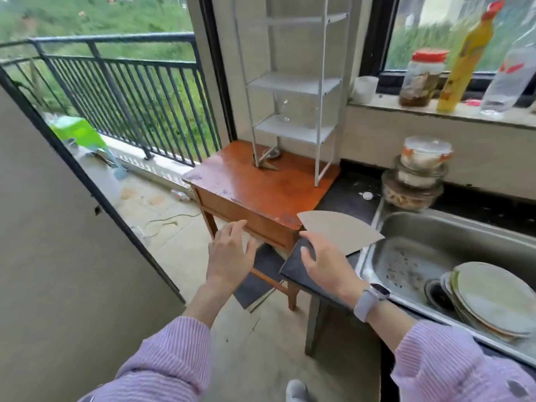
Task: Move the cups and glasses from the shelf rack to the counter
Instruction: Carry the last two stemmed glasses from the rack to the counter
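Beyond a dark balcony railing [121, 91] we see green slope, and on our side a small wooden tabletop [249, 187] stands against the wall beside the black counter [351, 195]. On the tabletop's far right part stands a white rack [293, 85] with several shelves. We find one clear glass [284, 110] on its lowest shelf, toward that shelf's left edge; it is faint and hard to make out. The other shelves show nothing we can tell.

Our left hand [230, 253] hangs open, fingers spread, in front of the tabletop's near edge, touching nothing. Our right hand [322, 264], watch on the wrist, is open too, with its fingers lying on the counter's near left corner, just beside a grey fan-shaped card [342, 230] that lies there. We hold nothing in either.

Right of the counter's corner sits a steel sink [429, 227] with stacked plates [490, 300] leaning in it. Lidded containers [417, 175] are piled at the counter's back edge, and on the window sill [406, 107] stand a jar [420, 79] and a yellow bottle [467, 59].
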A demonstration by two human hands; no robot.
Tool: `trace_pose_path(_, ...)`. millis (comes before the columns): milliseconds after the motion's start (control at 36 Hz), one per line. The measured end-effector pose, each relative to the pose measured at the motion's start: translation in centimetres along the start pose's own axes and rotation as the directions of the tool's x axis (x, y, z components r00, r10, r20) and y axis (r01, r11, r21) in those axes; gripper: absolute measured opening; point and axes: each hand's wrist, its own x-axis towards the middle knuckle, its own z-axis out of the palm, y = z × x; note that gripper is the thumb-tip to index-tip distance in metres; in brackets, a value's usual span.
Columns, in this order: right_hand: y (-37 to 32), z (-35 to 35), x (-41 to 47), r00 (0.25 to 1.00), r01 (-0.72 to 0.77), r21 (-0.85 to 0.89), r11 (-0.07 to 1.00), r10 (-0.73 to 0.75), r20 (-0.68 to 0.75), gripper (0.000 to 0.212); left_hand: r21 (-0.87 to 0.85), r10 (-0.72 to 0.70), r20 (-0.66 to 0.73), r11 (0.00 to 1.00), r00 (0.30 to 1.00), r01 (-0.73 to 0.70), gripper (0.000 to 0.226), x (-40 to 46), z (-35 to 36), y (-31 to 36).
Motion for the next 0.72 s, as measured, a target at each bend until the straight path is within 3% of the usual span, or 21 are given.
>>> trace_pose_path(333,0.4,1.7,19.5,0.999,0.016,-0.062,0.998,-0.019,-0.038,0.040,-0.095,-0.020,0.014,0.995,1.000,0.021,0.043,18.8,1.8,-2.9)
trace_pose_path(472,0.9,1.8,25.1,0.996,-0.033,-0.044,0.998,0.029,-0.086,0.042,-0.181,0.064,0.021,0.982,0.998,-0.059,0.043,25.9,3.9,-3.5)
trace_pose_path(722,2.5,2.9,35.6,0.931,-0.181,0.094,0.979,0.201,-0.304,0.044,-0.346,0.195,0.087,0.925,0.977,-0.154,0.048,39.2,9.7,-3.2)
